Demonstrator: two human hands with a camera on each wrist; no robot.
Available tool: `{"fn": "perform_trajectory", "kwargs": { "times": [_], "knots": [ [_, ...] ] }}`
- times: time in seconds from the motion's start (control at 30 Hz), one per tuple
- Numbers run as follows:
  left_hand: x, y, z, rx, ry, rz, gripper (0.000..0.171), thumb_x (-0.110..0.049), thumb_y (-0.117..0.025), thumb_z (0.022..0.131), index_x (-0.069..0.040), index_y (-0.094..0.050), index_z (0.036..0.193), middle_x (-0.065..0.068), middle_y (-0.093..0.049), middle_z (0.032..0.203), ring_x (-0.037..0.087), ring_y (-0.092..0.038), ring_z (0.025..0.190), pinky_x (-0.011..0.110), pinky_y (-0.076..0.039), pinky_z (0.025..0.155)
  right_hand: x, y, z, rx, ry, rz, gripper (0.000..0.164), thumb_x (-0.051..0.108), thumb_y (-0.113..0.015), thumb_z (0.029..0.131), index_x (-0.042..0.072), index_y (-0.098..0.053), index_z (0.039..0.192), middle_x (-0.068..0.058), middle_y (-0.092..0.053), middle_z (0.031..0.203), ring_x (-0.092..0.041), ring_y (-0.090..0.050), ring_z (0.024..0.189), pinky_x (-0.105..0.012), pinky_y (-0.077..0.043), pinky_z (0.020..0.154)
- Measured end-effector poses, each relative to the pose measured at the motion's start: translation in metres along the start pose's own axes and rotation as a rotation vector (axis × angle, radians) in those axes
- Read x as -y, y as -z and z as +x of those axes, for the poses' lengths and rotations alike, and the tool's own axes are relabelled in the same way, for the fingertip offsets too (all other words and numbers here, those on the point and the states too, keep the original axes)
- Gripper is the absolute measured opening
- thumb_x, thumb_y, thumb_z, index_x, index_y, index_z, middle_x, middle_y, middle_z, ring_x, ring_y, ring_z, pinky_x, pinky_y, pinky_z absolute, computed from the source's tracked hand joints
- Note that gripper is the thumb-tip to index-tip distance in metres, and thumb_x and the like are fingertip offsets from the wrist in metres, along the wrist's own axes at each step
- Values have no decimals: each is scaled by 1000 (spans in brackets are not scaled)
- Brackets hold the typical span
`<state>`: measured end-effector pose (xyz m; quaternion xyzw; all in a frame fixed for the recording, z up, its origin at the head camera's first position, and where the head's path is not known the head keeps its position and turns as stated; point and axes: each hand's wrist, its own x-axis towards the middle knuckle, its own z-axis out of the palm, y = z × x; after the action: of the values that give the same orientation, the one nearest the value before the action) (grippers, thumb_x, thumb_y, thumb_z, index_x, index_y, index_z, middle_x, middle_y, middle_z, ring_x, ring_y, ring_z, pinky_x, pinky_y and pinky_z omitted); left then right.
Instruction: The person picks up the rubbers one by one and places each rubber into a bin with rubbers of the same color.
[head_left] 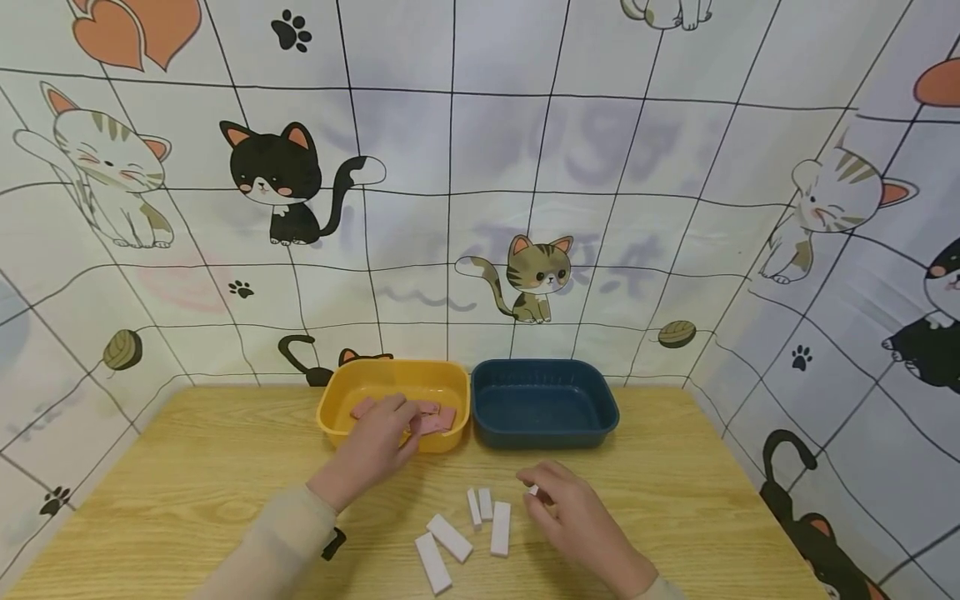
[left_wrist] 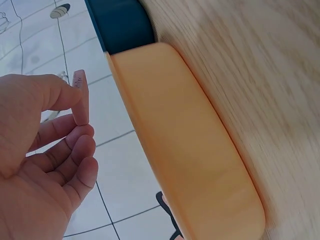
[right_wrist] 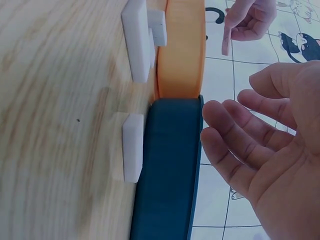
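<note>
Over the yellow bin [head_left: 330, 412], my left hand [head_left: 382, 437] pinches a small pink block [left_wrist: 81, 100] between thumb and forefinger, above the bin's rim in the left wrist view. More pink blocks [head_left: 432, 425] lie inside that bin. My right hand [head_left: 573, 521] hovers above the table in front of the blue bin [head_left: 543, 433], its fingers loosely bent and nothing between them in the right wrist view. Below it a white block [right_wrist: 133, 147] lies on the wood, mostly covered by the hand in the head view.
Several white blocks [head_left: 450, 537] lie scattered on the wooden table [head_left: 225, 467] between my hands. Both bins stand side by side at the table's back edge, against a cat-patterned cloth wall [head_left: 405, 225] that also runs along both sides.
</note>
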<state>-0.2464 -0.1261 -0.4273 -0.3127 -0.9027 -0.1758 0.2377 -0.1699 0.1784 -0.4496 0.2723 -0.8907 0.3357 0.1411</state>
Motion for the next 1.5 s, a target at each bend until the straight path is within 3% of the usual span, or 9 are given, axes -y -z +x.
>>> {"fn": "perform_trajectory", "kwargs": {
  "times": [0.13,0.33,0.83,1.13,1.5],
  "knots": [
    [7,0,5,24,18,10,19,-2,-78,82,-8,-61,84,2,-55,80,14,-48,75,30,-45,67,1,0,4,3,-4,-8,21,2,-67,96,11,-73,114,4,-68,108,1,-60,82,-23,-56,68],
    [15,-1,10,30,39,19,18,-2,-78,83,-8,-61,83,2,-54,78,14,-47,70,27,-44,61,2,-1,11,-23,86,-33,22,0,-68,94,9,-73,114,6,-64,99,1,-51,76,-19,-51,64],
    [34,-5,18,43,43,14,18,1,-79,83,-6,-62,83,2,-52,78,16,-47,70,31,-48,63,6,0,28,27,44,-30,21,3,-64,98,9,-72,116,0,-64,101,-3,-51,77,-22,-48,66],
    [46,-5,22,143,123,-18,19,-3,-81,85,-5,-62,85,3,-55,81,17,-50,73,36,-49,68,3,-3,37,26,58,-25,21,4,-61,99,7,-72,117,2,-64,100,-2,-49,76,-21,-48,65],
    [68,-7,26,225,146,-25,25,-4,-77,87,-8,-55,76,1,-46,75,17,-43,70,32,-40,64,3,-9,42,13,66,-28,23,0,-65,95,5,-73,115,-1,-67,101,-4,-54,77,-22,-50,65]
  ]
}}
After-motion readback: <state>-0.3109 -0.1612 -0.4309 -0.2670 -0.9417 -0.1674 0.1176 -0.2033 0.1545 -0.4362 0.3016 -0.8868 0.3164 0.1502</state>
